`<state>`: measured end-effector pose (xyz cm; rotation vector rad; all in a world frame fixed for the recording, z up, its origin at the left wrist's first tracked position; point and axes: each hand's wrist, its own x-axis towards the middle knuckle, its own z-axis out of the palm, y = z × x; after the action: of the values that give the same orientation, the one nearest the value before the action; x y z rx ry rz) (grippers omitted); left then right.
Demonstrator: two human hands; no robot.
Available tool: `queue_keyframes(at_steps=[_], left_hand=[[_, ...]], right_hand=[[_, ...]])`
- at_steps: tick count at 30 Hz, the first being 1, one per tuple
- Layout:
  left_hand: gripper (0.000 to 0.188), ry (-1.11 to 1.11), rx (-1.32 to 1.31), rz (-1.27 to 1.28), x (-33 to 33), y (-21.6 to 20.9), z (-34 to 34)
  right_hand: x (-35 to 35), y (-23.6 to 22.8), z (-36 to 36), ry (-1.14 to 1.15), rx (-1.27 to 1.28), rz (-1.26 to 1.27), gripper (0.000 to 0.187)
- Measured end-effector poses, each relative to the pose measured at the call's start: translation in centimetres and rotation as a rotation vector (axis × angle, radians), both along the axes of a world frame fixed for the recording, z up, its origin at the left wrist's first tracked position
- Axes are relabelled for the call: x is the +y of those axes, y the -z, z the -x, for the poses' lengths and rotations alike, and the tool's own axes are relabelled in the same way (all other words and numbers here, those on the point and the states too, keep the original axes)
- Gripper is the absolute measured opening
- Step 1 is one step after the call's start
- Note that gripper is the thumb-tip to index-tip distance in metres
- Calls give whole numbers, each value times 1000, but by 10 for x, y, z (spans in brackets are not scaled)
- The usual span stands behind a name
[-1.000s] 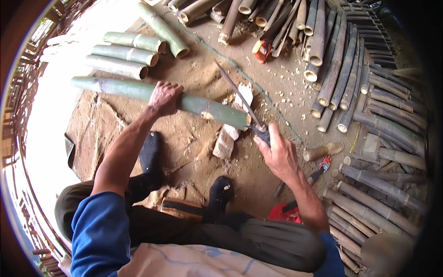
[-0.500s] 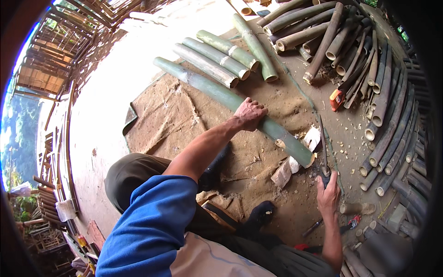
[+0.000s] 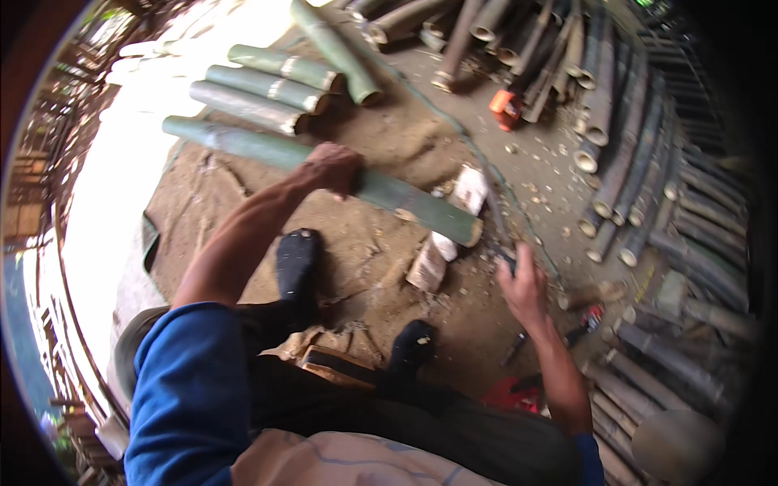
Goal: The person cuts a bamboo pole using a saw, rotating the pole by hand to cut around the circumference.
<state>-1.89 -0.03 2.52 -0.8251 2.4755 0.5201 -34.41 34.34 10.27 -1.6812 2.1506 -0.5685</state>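
Observation:
My left hand [image 3: 334, 168] is closed over the top of a long green bamboo pole [image 3: 417, 209], which slants from far left down to near right. A pale notch marks the pole close to its near cut end. Beneath that end lies a whitish wood block [image 3: 429, 266], its other end showing beyond the pole. To the right of the cut end, my right hand [image 3: 523, 283] is wrapped round the dark handle of a long, thin-bladed knife [image 3: 495, 212]. The blade points away from me, apart from the pole, and is somewhat blurred.
Shorter green bamboo pieces [image 3: 267, 88] lie beyond the pole on brown sacking [image 3: 369, 267]. Stacked bamboo tubes [image 3: 624, 154] line the right side. An orange tape measure [image 3: 506, 109] sits on the floor, which is strewn with chips. My dark-covered feet [image 3: 298, 263] rest nearer me.
The whole view has shifted, so the scene sits farther left and higher. Both hands keep their holds, and the pole and knife stay nearly the same relative to each other.

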Motion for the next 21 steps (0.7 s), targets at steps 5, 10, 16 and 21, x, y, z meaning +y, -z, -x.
queue_keyframes(at_steps=[5, 10, 16, 21], left_hand=[[58, -45, 193, 150, 12, 2, -2], [51, -74, 309, 228, 26, 12, -16], [42, -61, 320, 212, 27, 19, -6], [43, -109, 387, 269, 33, 21, -19]], right_hand=[[-23, 8, 12, -69, 100, -310, 26], [-41, -62, -32, -201, 36, 135, 26], [-9, 37, 38, -27, 177, -611, 24], [-25, -34, -8, -86, 16, -134, 25]])
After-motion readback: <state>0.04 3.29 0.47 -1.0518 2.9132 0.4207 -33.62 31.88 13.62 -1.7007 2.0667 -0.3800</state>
